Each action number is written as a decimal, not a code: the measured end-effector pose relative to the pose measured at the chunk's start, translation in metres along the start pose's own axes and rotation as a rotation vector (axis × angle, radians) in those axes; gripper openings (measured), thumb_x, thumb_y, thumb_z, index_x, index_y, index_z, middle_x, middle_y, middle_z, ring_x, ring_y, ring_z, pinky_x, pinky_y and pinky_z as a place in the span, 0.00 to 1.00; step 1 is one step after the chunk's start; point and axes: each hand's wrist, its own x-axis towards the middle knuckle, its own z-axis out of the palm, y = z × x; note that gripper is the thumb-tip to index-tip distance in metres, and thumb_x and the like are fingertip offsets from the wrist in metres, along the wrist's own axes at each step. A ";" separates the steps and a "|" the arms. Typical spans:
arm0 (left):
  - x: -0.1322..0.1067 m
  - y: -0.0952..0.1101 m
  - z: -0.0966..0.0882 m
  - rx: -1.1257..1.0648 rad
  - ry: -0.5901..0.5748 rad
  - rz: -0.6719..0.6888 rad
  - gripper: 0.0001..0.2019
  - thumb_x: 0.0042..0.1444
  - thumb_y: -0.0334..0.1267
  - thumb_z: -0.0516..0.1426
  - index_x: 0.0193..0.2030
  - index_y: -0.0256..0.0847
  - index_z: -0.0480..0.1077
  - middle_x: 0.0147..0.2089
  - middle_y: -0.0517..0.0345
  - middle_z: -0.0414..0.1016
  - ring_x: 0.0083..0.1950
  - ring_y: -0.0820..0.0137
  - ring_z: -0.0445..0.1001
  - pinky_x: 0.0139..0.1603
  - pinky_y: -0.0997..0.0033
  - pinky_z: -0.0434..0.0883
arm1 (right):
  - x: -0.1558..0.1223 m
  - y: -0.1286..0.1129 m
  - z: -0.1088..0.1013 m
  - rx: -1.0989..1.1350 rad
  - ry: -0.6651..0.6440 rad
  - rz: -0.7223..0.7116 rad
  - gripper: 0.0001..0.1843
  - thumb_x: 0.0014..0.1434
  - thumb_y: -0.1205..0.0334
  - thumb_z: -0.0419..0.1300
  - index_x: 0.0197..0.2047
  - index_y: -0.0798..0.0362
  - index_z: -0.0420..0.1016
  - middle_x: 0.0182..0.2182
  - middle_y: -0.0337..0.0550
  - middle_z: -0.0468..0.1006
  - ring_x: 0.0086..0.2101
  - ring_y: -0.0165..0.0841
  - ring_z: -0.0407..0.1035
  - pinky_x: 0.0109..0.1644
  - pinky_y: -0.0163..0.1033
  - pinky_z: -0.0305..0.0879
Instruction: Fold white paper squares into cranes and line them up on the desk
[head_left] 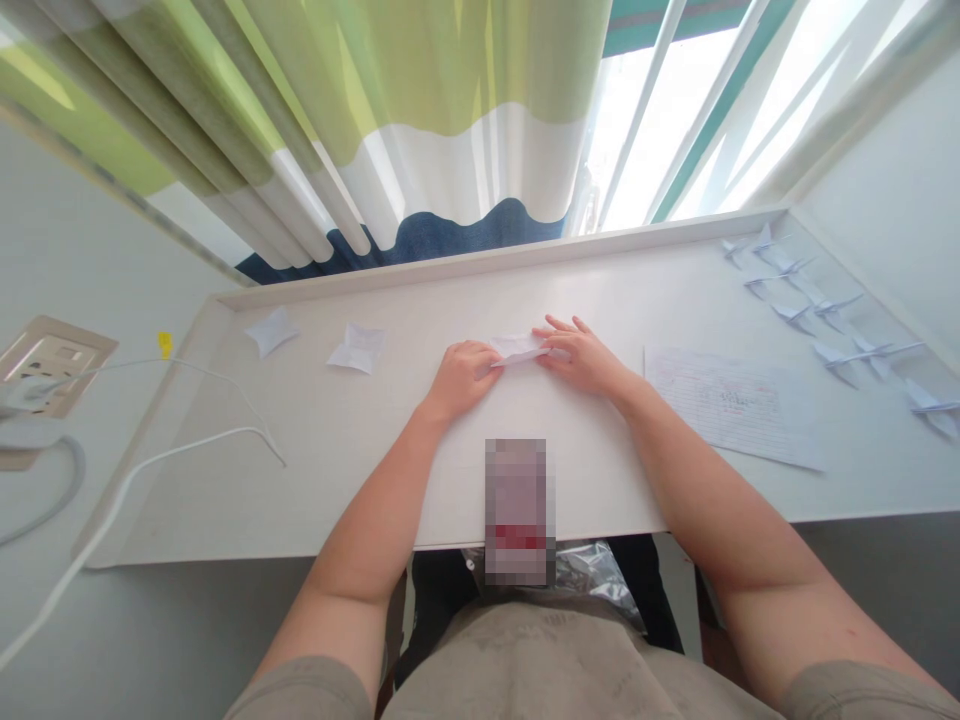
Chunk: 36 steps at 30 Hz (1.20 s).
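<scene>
Across the white worktop, under a striped curtain, both hands meet on one small piece of folded paper. Largest of what lies around that grip is a written sheet, off to its right; farther right still runs a row of finished paper cranes, and well to the left sit two loose folded bits and a white cable.

The left hand is curled, its fingertips pinning the paper's left end to the worktop. The right hand lies flatter, fingers spread over the right end, pressing rather than pinching.

I'd judge the paper very light, thin and limp, stiff only along its creases, easily torn or crumpled, and apt to slide on that smooth surface. It looks best held by the folded edges at either end, lightly, with fingertips, keeping it flat.
</scene>
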 end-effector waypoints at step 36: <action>-0.022 -0.008 -0.025 0.087 -0.208 -0.117 0.27 0.76 0.43 0.53 0.79 0.52 0.70 0.83 0.54 0.67 0.88 0.57 0.58 0.89 0.29 0.43 | -0.017 -0.015 0.023 -0.200 -0.032 0.002 0.36 0.74 0.38 0.63 0.80 0.37 0.69 0.80 0.47 0.68 0.79 0.58 0.61 0.86 0.75 0.32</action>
